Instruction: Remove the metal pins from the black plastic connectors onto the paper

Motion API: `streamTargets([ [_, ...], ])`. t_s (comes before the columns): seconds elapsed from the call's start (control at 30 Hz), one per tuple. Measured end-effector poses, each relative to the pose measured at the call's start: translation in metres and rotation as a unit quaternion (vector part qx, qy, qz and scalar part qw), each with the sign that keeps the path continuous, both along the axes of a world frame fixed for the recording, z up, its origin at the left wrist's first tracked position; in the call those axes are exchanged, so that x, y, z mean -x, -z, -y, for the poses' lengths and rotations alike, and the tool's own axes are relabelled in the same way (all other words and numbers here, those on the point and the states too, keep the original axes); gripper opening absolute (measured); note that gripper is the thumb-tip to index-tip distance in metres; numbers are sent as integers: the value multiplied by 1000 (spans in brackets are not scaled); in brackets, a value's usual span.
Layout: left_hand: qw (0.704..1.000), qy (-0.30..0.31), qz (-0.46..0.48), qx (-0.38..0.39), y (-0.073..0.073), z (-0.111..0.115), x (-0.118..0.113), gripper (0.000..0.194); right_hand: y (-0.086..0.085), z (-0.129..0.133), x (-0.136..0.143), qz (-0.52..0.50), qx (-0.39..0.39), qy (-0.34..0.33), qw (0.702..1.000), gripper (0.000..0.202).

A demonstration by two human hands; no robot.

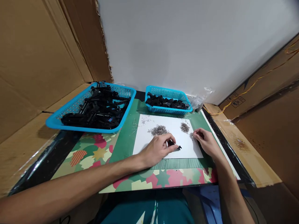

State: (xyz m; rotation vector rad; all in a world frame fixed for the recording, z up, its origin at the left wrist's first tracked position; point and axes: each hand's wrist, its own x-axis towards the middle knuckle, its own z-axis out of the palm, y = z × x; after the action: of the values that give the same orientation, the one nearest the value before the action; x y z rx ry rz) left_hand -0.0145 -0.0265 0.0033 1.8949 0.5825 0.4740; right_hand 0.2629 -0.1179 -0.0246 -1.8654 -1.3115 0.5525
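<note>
My left hand (pixel 161 147) rests over the white sheet (pixel 140 146), its thumb and fingers closed on a small black plastic part (pixel 179 147). Part of that piece is hidden by the fingers. At the right edge of the sheet, my right hand (pixel 205 140) has its thumb and fingertips pinched together; whatever is between them is too small to make out. Just beyond my left hand lies a pile of small metal springs or clips (pixel 158 130). A smaller brownish pile of tiny metal pieces (pixel 184 127) sits near my right fingertips.
A large blue basket (pixel 52 122) of long black plastic parts stands at left. Behind the sheet, a smaller blue basket (pixel 169 90) holds small black parts. A clear plastic bag (pixel 198 101) lies beside it. Cardboard walls (pixel 263 93) flank the table, with a yellow cord (pixel 251 85) on the right.
</note>
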Motion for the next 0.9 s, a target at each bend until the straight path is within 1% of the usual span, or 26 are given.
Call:
streamTargets([
  [0.1, 999, 0, 41, -11, 4, 1, -1, 23, -9, 13, 18, -79, -5, -32, 996, 34],
  [0.2, 997, -9, 76, -1, 6, 1, -2, 21, -20, 26, 44, -167, 2, -66, 984, 34],
  [0.3, 995, -19, 97, -6, 5, 2, -2, 17, -25, 33, 72, -236, -5, -74, 969, 32],
  [0.37, 995, -13, 97, -10, 3, 2, -2, 17, -26, 33, 87, -262, -11, -71, 962, 32],
  [0.5, 996, 13, 87, -25, 3, 3, -1, 21, -23, 28, 105, -270, -25, -70, 960, 31],
  [0.67, 995, 31, 77, -54, 4, 2, -1, 21, -20, 25, 112, -270, -35, -68, 960, 31],
  [0.77, 995, 30, 75, -51, 4, 2, -1, 18, -21, 25, 114, -250, -38, -61, 966, 31],
  [0.9, 995, 11, 89, -45, 4, 3, -2, 16, -23, 25, 116, -244, -41, -48, 968, 31],
])
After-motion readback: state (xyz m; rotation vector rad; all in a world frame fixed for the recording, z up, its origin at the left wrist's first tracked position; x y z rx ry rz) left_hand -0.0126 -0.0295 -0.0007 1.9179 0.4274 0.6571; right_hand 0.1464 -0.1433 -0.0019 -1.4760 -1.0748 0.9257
